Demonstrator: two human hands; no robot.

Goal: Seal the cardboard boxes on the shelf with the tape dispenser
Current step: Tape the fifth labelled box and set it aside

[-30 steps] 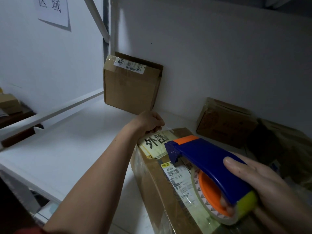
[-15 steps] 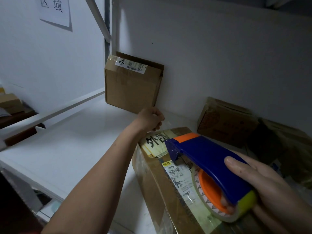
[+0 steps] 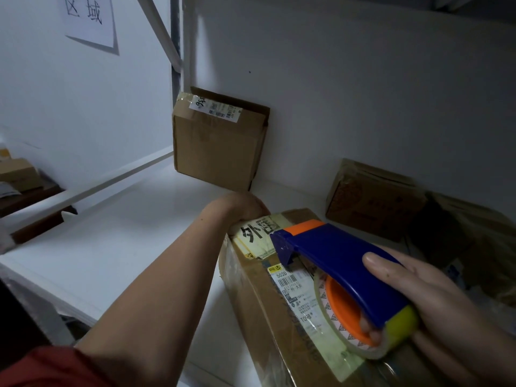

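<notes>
Head: right hand (image 3: 446, 311) grips one dispenser (image 3: 343, 263) over box (image 3: 265, 317).

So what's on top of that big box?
A yellowish label, a barcode label, and the tape dispenser in the right hand. The left hand grips the box's corner. The dispenser hides what's beneath.

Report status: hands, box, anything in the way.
Left hand grips box at far end. Right hand holds tape dispenser over box top. No obstruction seen.
</notes>
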